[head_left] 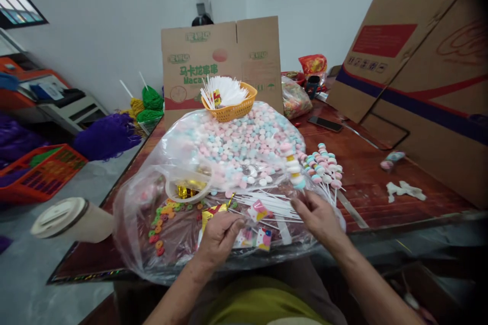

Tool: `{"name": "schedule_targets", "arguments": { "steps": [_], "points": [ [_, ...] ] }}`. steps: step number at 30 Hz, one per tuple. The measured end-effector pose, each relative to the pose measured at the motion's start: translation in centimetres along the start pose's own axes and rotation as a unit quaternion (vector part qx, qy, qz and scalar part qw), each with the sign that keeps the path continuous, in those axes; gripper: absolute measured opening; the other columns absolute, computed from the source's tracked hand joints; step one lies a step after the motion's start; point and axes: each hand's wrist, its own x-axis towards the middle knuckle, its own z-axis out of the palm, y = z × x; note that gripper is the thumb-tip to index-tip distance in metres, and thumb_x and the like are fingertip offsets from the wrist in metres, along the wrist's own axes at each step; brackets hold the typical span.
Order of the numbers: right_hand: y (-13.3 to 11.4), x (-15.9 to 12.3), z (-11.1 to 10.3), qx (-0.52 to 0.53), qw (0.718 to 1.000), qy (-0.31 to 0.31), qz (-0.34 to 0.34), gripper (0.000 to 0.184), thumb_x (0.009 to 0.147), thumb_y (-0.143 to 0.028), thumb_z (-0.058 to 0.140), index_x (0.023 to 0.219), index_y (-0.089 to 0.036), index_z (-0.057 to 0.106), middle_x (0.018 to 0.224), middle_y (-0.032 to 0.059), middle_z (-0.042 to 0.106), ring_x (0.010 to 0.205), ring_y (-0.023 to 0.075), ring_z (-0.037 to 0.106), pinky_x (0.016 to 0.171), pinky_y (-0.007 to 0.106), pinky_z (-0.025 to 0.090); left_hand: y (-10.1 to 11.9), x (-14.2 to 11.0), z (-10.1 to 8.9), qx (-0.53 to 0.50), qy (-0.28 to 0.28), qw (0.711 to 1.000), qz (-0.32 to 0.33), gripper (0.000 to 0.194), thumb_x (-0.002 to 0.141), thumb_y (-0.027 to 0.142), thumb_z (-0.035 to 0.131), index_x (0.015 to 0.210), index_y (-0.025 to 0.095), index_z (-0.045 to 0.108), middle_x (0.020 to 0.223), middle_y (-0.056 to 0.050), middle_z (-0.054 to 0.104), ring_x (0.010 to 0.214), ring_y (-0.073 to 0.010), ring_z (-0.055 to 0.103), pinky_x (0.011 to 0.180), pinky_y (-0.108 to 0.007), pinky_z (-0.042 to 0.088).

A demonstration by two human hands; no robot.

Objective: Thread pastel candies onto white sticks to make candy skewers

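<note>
My right hand (322,221) pinches the stick of a marshmallow skewer (293,166), held upright with pink, white, yellow and blue pieces. My left hand (221,236) is closed, thumb against fingers; whatever it may hold is hidden. Beside it lie a yellow wrapper (212,213) and small printed cards (264,238). White sticks (272,204) are spread between my hands. Behind them, a clear plastic bag (133,213) lies open with many pastel marshmallows (236,144). Finished-looking marshmallow skewers (324,165) are piled to the right.
An orange basket (232,111) of white sticks stands on the marshmallows. Ring-shaped candies (158,228) and a plastic ring (188,198) lie left. A lidded cup (72,219) stands at the left edge. Cardboard boxes (221,61) rise behind; a phone (325,123) lies right.
</note>
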Motion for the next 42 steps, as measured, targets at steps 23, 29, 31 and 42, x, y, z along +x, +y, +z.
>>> {"name": "schedule_targets", "arguments": {
  "steps": [23, 29, 31, 42],
  "points": [
    [0.4, -0.9, -10.7, -0.442, 0.796, -0.105, -0.399, 0.034, 0.083, -0.014, 0.044, 0.112, -0.024, 0.059, 0.08, 0.0048, 0.063, 0.069, 0.0139, 0.058, 0.062, 0.023, 0.045, 0.1, 2.8, -2.4, 0.066, -0.088, 0.986, 0.128, 0.025, 0.088, 0.028, 0.041, 0.088, 0.017, 0.064, 0.076, -0.004, 0.068, 0.071, -0.016, 0.055, 0.071, -0.03, 0.038],
    [1.2, -1.6, -9.2, -0.452, 0.789, -0.08, -0.408, 0.033, 0.084, -0.01, 0.042, 0.111, -0.019, 0.057, 0.079, 0.0062, 0.062, 0.068, 0.0138, 0.058, 0.062, 0.023, 0.045, -0.4, 2.4, -1.5, 0.04, -0.074, 0.991, 0.108, 0.024, 0.089, 0.027, 0.041, 0.086, 0.017, 0.063, 0.076, -0.005, 0.068, 0.072, -0.0157, 0.055, 0.07, -0.03, 0.039],
    [1.4, -1.9, -9.1, -0.462, 0.779, -0.093, -0.414, 0.033, 0.083, -0.008, 0.042, 0.111, -0.019, 0.056, 0.077, 0.006, 0.062, 0.068, 0.0138, 0.057, 0.061, 0.023, 0.045, -0.6, 2.3, -1.6, 0.043, -0.07, 0.991, 0.107, 0.022, 0.088, 0.026, 0.043, 0.087, 0.017, 0.063, 0.079, -0.004, 0.068, 0.072, -0.0154, 0.055, 0.07, -0.03, 0.038],
    [0.7, -2.1, -10.3, -0.426, 0.814, -0.132, -0.372, 0.034, 0.085, -0.012, 0.043, 0.115, -0.021, 0.054, 0.085, 0.0051, 0.064, 0.073, 0.0126, 0.061, 0.064, 0.021, 0.048, 0.0, 3.1, -2.0, 0.14, -0.085, 0.967, 0.198, 0.021, 0.087, 0.025, 0.044, 0.089, 0.017, 0.063, 0.075, -0.006, 0.069, 0.067, -0.0162, 0.053, 0.066, -0.031, 0.035]
  ]
}}
